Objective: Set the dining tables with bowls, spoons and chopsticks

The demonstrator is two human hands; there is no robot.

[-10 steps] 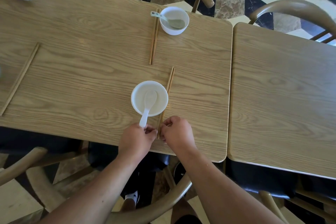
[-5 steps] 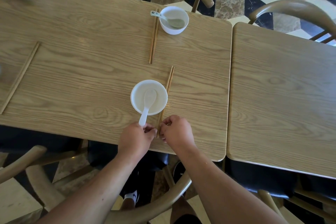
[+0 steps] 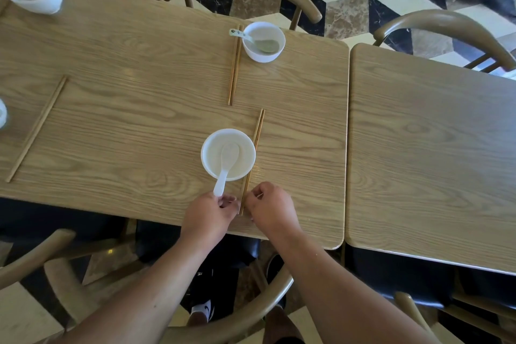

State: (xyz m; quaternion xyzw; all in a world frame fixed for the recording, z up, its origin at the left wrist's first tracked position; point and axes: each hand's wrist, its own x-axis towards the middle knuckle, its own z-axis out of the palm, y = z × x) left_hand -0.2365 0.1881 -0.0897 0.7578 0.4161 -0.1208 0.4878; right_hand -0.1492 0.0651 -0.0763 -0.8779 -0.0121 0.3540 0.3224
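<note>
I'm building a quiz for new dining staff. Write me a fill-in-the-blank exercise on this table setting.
1. The spoon in the near bowl is coloured ____.
2. The near chopsticks lie on the bowl's ____ side.
3. The left hand touches the spoon's ____.
4. The table on the right holds ____ bowls.

Missing words: white; right; handle; no
</note>
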